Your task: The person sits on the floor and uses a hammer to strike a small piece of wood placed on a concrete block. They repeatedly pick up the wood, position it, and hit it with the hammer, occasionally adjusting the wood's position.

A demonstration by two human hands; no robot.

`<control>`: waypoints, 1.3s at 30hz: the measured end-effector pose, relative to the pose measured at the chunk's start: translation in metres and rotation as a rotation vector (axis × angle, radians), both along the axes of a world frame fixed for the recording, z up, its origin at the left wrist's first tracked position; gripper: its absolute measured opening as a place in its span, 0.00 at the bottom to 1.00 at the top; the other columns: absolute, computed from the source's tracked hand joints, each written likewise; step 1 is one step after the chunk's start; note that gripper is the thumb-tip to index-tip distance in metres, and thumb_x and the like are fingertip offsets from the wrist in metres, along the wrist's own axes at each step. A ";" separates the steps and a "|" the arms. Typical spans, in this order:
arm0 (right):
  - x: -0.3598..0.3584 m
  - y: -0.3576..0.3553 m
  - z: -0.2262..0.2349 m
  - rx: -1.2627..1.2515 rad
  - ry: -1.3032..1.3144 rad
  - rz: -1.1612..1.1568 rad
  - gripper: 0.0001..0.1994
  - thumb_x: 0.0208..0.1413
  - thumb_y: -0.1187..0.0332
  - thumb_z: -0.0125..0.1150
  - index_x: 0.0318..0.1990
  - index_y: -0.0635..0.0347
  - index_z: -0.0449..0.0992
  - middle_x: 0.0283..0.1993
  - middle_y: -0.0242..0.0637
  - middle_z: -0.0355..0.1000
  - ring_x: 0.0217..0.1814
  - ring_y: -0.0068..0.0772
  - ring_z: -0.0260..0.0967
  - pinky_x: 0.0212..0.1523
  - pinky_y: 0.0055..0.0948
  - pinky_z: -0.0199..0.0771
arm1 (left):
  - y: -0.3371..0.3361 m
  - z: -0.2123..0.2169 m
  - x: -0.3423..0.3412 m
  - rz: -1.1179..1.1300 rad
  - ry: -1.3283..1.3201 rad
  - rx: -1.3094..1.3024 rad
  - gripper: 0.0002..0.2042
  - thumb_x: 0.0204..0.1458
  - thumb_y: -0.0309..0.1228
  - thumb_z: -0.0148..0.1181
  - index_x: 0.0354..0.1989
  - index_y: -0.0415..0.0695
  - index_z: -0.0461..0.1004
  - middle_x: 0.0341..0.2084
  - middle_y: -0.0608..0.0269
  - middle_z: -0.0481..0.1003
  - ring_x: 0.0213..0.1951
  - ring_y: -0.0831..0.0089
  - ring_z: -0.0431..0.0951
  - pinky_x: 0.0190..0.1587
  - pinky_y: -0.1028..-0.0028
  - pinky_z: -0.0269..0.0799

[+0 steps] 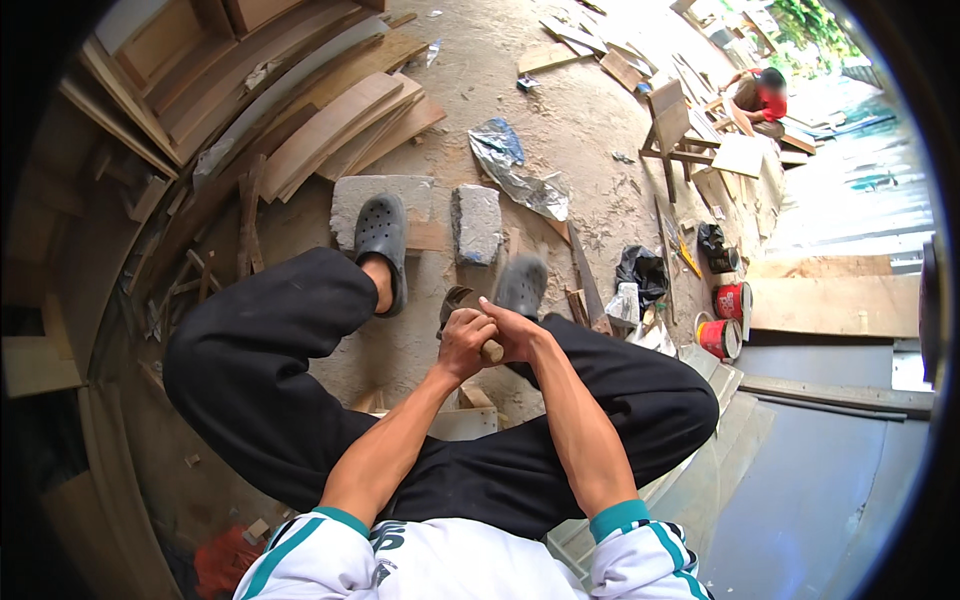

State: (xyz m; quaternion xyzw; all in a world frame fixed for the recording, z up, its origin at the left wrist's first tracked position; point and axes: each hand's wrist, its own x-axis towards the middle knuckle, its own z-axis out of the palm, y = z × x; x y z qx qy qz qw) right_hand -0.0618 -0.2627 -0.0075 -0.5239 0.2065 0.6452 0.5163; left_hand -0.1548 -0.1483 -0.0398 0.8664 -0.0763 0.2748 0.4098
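Dusty concrete floor [560, 110], hands [490, 335] gripping wooden-handled hammer [470, 318]

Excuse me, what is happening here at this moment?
A seated person grips a wooden-handled tool with both hands, the left hand and right hand closed together on it between the knees. One foot rests on a stone block. Another person crouches far off among boards.

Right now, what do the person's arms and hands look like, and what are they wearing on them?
Both forearms are bare and lean, with no gloves, watch or rings showing on the left hand or right hand. The white sleeves are pushed up to the elbows, with teal cuffs and teal stripes.
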 end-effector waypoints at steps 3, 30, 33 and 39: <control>-0.005 -0.015 0.014 0.116 0.012 -0.075 0.18 0.64 0.44 0.50 0.41 0.47 0.76 0.37 0.29 0.75 0.38 0.28 0.73 0.38 0.36 0.75 | -0.010 0.009 -0.002 -0.121 -0.043 0.096 0.09 0.35 0.29 0.65 0.26 0.48 0.73 0.30 0.68 0.73 0.39 0.65 0.73 0.48 0.65 0.67; -0.007 -0.105 0.129 -0.519 -1.320 0.336 0.21 0.51 0.66 0.64 0.52 0.66 0.75 0.42 0.59 0.76 0.47 0.58 0.74 0.49 0.42 0.72 | 0.098 0.059 0.082 0.422 0.500 -0.842 0.11 0.60 0.37 0.57 0.36 0.42 0.77 0.20 0.67 0.74 0.14 0.83 0.66 0.16 0.80 0.60; 0.001 -0.089 0.115 -0.589 -1.272 0.425 0.21 0.52 0.64 0.64 0.53 0.65 0.75 0.41 0.58 0.76 0.45 0.56 0.75 0.47 0.41 0.72 | 0.138 0.039 0.092 0.570 0.548 -0.986 0.11 0.59 0.38 0.57 0.39 0.43 0.75 0.24 0.67 0.73 0.16 0.81 0.66 0.17 0.79 0.60; 0.024 -0.061 0.098 -0.541 -0.922 0.471 0.21 0.58 0.60 0.59 0.55 0.62 0.74 0.23 0.42 0.73 0.22 0.36 0.73 0.23 0.36 0.70 | 0.167 -0.054 0.086 0.786 0.787 -1.153 0.10 0.57 0.34 0.58 0.42 0.42 0.73 0.28 0.66 0.73 0.24 0.77 0.72 0.20 0.76 0.68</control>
